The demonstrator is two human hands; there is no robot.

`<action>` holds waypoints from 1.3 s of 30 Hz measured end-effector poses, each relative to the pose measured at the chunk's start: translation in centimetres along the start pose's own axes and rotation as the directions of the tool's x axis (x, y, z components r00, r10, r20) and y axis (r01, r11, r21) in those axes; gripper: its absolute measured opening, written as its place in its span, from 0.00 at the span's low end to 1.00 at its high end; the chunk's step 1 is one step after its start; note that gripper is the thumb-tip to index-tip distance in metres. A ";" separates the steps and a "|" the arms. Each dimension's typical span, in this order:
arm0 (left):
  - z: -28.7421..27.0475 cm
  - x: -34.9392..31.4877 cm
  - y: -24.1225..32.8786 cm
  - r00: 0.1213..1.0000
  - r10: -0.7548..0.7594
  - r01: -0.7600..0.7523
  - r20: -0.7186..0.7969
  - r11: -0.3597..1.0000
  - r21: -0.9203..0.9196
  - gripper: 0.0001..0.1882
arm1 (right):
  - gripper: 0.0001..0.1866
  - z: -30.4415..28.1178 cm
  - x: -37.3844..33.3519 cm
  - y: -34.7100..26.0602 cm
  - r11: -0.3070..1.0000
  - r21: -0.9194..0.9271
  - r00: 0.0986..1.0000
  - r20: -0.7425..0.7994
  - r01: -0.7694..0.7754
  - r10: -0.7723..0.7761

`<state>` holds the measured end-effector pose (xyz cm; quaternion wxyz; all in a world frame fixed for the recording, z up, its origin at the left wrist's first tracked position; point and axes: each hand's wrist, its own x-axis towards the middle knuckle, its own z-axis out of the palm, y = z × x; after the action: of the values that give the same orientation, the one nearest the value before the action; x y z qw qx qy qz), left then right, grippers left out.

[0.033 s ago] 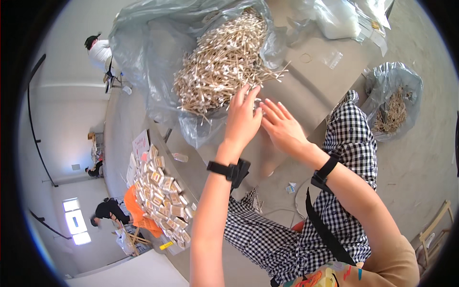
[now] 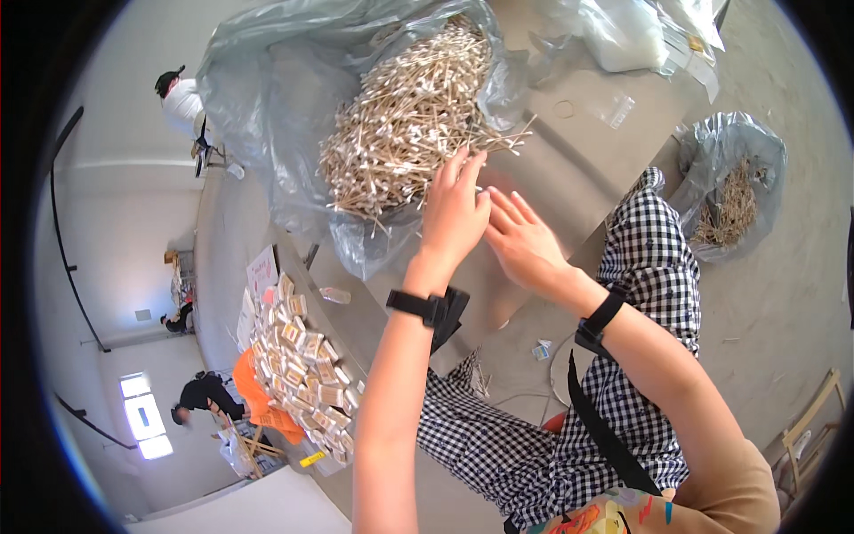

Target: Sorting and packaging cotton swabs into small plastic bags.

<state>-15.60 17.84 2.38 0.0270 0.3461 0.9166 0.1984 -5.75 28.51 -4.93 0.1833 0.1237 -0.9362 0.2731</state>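
Note:
A large heap of cotton swabs [image 2: 405, 116] with pale wooden sticks and white tips fills an opened, clear plastic bag [image 2: 267, 116] on the brown table [image 2: 569, 169]. My left hand [image 2: 455, 214] lies at the heap's near edge, fingers stretched out, its fingertips touching the swabs. Just right of it is my right hand [image 2: 527, 245], palm down over the table, its fingers extended and its fingertips close to the left thumb. Neither hand visibly grips a swab. A few loose sticks poke out of the heap to the right. Each wrist wears a black strap.
Many small packs of swabs [image 2: 307, 365] are piled at the left. A lined bin [image 2: 734, 200] with loose sticks stands on the floor at right. Clear plastic bags [image 2: 627, 40] lie at the table's far right. Other people [image 2: 209, 396] are in the left background.
My left fingertips have edged slightly farther into the swabs. The right hand has barely moved.

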 end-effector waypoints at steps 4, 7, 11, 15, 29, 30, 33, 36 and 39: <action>2.1 6.1 0.9 0.994 0.082 -0.093 0.076 0.984 0.149 0.20 | 0.20 0.5 0.2 0.1 0.997 0.075 0.999 0.053 -0.001 -0.003; 3.1 8.2 0.4 0.993 0.075 -0.088 0.092 0.984 0.155 0.14 | 0.16 0.7 0.0 -0.4 0.999 -0.012 0.996 0.075 0.045 -0.044; 2.7 8.7 0.6 0.972 -0.071 0.062 0.224 0.997 0.047 0.18 | 0.12 -0.6 0.1 -0.1 0.998 0.003 0.995 0.081 0.059 -0.059; 2.7 5.4 0.0 0.981 -0.005 0.027 0.192 0.993 -0.113 0.19 | 0.11 0.2 -0.3 0.0 0.996 0.046 0.997 -0.024 0.073 -0.072; 2.2 -14.6 1.0 0.969 -0.245 0.242 0.007 0.953 -0.181 0.16 | 0.12 -2.5 -2.2 -0.1 0.977 0.139 0.960 0.207 0.163 -0.190; 2.4 -15.6 1.3 0.957 -0.284 0.271 -0.060 0.948 -0.168 0.17 | 0.12 -2.1 -2.4 0.2 0.971 0.150 0.963 0.168 0.187 -0.212; 2.9 -16.8 2.2 0.915 -0.354 0.329 -0.196 0.933 -0.147 0.19 | 0.12 -2.2 -2.2 0.3 0.971 0.143 0.965 0.154 0.190 -0.212; 3.1 -16.4 2.2 0.882 -0.391 0.358 -0.262 0.919 -0.165 0.32 | 0.12 -2.2 -1.9 0.3 0.976 0.142 0.975 0.124 0.164 -0.182; 3.8 -14.8 2.0 0.854 -0.434 0.403 -0.287 0.900 -0.165 0.32 | 0.11 -2.1 -1.7 0.3 0.971 0.176 0.978 0.103 0.164 -0.184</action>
<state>-2.47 10.93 -1.63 -0.0606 0.1002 0.9511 0.2858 -3.72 30.19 -4.16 0.1396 0.2362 -0.9049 0.3254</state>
